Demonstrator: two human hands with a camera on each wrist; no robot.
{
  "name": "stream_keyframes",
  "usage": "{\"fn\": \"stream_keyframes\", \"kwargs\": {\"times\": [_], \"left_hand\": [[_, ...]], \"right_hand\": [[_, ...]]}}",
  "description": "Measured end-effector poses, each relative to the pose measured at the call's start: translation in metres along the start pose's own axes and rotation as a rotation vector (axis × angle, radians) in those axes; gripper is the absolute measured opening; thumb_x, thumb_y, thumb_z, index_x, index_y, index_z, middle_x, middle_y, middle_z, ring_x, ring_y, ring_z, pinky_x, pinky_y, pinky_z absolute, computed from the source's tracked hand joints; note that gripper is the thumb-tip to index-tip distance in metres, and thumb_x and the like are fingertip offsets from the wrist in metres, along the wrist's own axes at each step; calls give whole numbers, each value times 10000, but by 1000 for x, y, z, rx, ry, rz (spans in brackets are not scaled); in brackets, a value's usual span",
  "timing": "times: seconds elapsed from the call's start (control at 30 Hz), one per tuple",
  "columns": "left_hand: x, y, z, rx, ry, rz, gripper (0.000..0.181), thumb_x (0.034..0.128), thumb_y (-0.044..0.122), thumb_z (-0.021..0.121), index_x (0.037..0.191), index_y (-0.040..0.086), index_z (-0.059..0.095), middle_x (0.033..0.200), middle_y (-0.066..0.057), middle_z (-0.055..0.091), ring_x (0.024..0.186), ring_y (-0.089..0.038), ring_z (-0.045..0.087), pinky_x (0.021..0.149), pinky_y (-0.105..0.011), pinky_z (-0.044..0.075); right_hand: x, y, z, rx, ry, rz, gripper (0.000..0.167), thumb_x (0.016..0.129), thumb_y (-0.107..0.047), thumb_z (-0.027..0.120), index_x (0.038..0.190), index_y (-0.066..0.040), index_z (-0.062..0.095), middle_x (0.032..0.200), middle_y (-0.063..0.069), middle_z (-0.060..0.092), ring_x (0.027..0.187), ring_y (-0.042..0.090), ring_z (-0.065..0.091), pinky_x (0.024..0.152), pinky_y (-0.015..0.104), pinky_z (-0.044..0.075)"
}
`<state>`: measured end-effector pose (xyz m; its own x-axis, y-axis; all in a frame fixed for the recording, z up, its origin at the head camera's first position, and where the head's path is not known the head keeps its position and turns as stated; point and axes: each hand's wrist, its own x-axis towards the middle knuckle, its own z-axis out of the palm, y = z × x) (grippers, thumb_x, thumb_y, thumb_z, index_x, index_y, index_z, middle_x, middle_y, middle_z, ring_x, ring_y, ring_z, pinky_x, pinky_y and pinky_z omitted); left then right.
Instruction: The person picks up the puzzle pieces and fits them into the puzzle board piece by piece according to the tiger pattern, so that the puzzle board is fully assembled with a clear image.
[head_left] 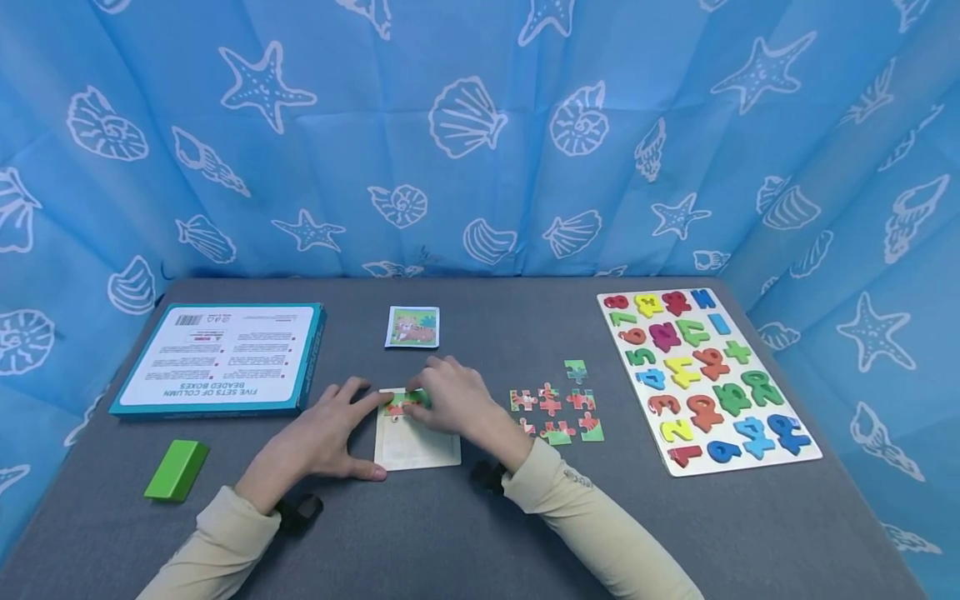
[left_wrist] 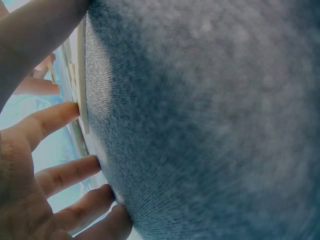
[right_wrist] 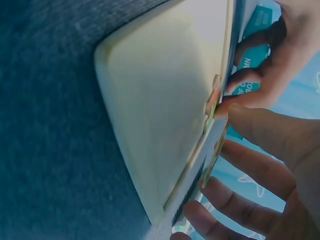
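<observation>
Right grip (head_left: 454, 402) pinches a puzzle piece (right_wrist: 214, 164) above the far side of the tray (head_left: 417, 452); left grip (head_left: 324, 433), fingers spread, touches its left edge. Only its far row looks begun; loose pieces (head_left: 557, 434) lie right of it.

Teal-edged box (head_left: 217, 358), green block (head_left: 176, 471), colourful number board (head_left: 705, 465), blue shell-print curtain (head_left: 337, 158)

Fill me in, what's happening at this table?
A person is working on a small jigsaw. The right hand pinches a puzzle piece over the far side of the pale tray. The left hand steadies the tray's left side, its index finger by a piece lying in the tray. Most of the tray is bare; several loose pieces lie to its right.
</observation>
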<state>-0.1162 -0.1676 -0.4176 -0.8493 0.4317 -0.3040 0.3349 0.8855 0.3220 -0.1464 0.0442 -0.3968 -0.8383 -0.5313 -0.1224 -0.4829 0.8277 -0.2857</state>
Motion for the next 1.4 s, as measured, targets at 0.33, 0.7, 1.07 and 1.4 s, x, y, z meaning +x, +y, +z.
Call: {"fn": "stream_keyframes", "kwargs": {"times": [0.33, 0.7, 1.07, 1.4], "left_hand": [[0, 0, 0, 1, -4, 0, 1067, 676, 724, 824, 1547, 244, 437, 1548, -208, 404, 1323, -458, 471, 992, -658, 487], [0, 0, 0, -1, -3, 5, 1065, 679, 727, 820, 1548, 246, 436, 1548, -208, 404, 1323, -462, 470, 987, -661, 488], [-1, 1, 0, 2, 8, 6, 1056, 677, 712, 832, 1540, 240, 448, 1540, -210, 414, 1313, -457, 476, 986, -650, 494], [0, 0, 0, 9, 11, 9, 1052, 679, 710, 833, 1536, 234, 453, 1533, -215, 420, 1303, -457, 483, 979, -651, 497]], "right_hand": [[4, -3, 8, -48, 8, 3, 302, 957, -416, 713, 1183, -225, 773, 1127, 11, 710, 1015, 211, 645, 714, 360, 556], [0, -1, 7, -33, 26, -4, 330, 940, -427, 733, 1210, -240, 765, 1100, 11, 701, 968, 200, 634, 651, 318, 519], [-2, 1, 8, -24, 42, -19, 182, 933, -286, 765, 1092, -208, 807, 1076, 9, 723, 956, 200, 652, 699, 343, 564], [6, 5, 7, 70, -8, 20, 172, 913, -289, 786, 1071, -227, 815, 1106, 17, 720, 1036, 209, 648, 756, 372, 569]]}}
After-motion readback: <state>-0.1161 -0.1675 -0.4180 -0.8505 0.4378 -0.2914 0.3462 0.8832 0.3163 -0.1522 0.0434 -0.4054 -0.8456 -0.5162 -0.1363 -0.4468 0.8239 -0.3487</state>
